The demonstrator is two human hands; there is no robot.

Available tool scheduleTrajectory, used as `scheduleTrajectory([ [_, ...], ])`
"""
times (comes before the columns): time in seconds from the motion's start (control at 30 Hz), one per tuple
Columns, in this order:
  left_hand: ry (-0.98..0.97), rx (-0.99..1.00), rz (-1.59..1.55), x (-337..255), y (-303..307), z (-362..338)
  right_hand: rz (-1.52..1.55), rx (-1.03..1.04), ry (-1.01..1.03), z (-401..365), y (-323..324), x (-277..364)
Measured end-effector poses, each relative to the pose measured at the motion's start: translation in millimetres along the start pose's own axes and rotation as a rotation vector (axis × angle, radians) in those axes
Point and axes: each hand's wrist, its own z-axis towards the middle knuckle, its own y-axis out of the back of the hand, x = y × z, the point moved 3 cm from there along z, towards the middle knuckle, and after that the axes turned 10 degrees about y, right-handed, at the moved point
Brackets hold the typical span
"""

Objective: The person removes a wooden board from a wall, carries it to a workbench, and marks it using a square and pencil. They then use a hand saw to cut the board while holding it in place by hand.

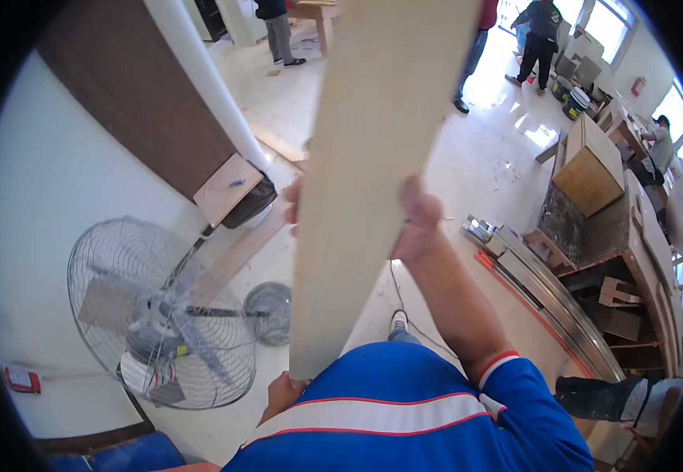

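Observation:
A long, pale wooden board (365, 157) rises in front of my body, its lower end close to my blue shirt. My right hand (418, 220) grips the board's right edge with the thumb on that side. Fingertips (292, 206) show at the left edge at about the same height; the board hides what joins them. Low down, my left hand (282, 391) is closed at the board's bottom left corner, its fingers partly hidden behind the wood.
A wire-caged fan (160, 315) stands close on the left by the wall. Metal strips (546, 291) lie on the floor at right, beside a cluttered wooden bench (632, 244). A cable (428, 334) crosses the floor near my foot. Several people stand or work farther off.

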Motion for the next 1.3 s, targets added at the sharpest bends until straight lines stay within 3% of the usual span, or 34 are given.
scheduleTrajectory([
  [0.13, 0.168, -0.130, -0.008, -42, -24, 17, 0.146, 0.078, -0.017, 35, 50, 19],
  [0.43, 0.220, -0.197, -0.083, -131, -27, 80, 0.152, 0.275, -0.127, 126, 119, 22],
  [0.6, 0.212, -0.228, -0.112, -169, -11, 187, 0.335, 0.312, -0.231, 196, 185, 13],
  [0.83, 0.190, -0.242, -0.179, -225, 33, 343, 0.265, 0.349, -0.264, 321, 279, 17],
  [1.07, 0.142, -0.240, -0.218, -289, 81, 441, 0.270, 0.299, -0.351, 406, 374, 24],
  [1.3, 0.173, -0.299, -0.241, -342, 104, 546, 0.371, 0.282, -0.399, 492, 508, 29],
])
